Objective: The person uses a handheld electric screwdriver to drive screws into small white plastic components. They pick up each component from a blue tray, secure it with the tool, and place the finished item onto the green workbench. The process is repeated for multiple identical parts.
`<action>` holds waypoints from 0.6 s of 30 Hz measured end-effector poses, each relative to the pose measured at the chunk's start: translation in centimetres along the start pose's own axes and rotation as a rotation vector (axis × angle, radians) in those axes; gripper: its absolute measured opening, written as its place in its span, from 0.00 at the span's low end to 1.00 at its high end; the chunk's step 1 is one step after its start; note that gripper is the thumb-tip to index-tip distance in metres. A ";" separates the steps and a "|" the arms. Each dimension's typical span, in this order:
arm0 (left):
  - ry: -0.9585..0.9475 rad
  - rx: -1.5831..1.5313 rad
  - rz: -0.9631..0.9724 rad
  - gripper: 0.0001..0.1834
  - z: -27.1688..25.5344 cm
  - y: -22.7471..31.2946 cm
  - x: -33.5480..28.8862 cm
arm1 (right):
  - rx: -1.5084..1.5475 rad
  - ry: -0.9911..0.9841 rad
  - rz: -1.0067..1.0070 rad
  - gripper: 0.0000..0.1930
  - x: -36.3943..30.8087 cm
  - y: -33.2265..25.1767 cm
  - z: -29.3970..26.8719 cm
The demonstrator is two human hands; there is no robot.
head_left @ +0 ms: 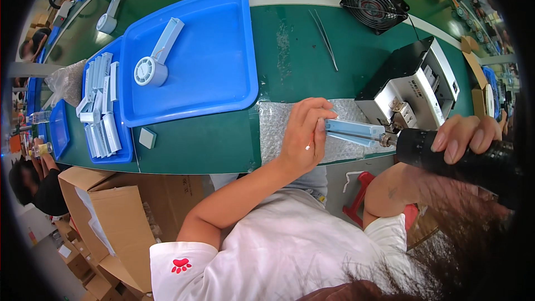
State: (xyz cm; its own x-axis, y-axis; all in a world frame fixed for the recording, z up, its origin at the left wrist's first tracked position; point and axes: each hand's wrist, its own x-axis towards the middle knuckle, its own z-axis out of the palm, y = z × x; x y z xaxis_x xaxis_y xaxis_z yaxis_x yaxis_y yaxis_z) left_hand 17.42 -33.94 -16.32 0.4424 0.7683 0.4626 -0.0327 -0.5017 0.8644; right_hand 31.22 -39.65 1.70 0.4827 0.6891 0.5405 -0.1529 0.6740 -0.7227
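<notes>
My left hand (305,136) is closed round one end of a light blue plastic housing (354,131), a long narrow piece, above a sheet of bubble wrap (274,128). In my right hand (467,136) is a black electric screwdriver (440,147), held sideways with its tip at the housing's right end. Whether a screw sits under the tip is too small to tell. Just behind the tip stands a white and black screw feeder machine (409,86). A round-headed light blue assembly (151,71) with a long handle lies in the large blue tray (195,108).
A smaller blue tray (129,147) at left holds several light blue strips (100,97). Tweezers (326,42) and a black fan (374,3) lie at the back. A small pale block (147,138) is near the front edge. Below left is an open cardboard box (114,217); another person (42,184) sits at far left.
</notes>
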 end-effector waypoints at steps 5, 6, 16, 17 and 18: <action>-0.006 0.000 -0.006 0.10 0.0 0.1 -0.2 | 0.042 -0.018 -0.131 0.43 -0.8 1.4 -0.1; -0.005 0.001 -0.006 0.10 0.0 0.1 -0.2 | 0.048 -0.043 -0.157 0.42 -1.0 1.7 -0.2; -0.013 -0.004 0.011 0.08 0.2 0.7 0.1 | -0.104 0.035 -0.026 0.42 -0.8 0.6 0.0; -0.021 -0.003 0.015 0.08 0.3 1.0 0.4 | -0.097 -0.001 -0.035 0.43 -0.2 -0.1 -0.5; -0.011 0.014 0.019 0.08 0.2 0.9 0.4 | 0.015 -0.074 -0.057 0.41 0.6 -0.5 -0.7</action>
State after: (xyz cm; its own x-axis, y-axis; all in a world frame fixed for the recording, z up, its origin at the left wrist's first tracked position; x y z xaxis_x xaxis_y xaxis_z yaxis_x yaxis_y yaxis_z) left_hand 17.73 -34.17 -15.41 0.4514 0.7544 0.4766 -0.0283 -0.5217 0.8527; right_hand 32.16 -39.78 2.05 0.4259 0.6667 0.6116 -0.1398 0.7164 -0.6836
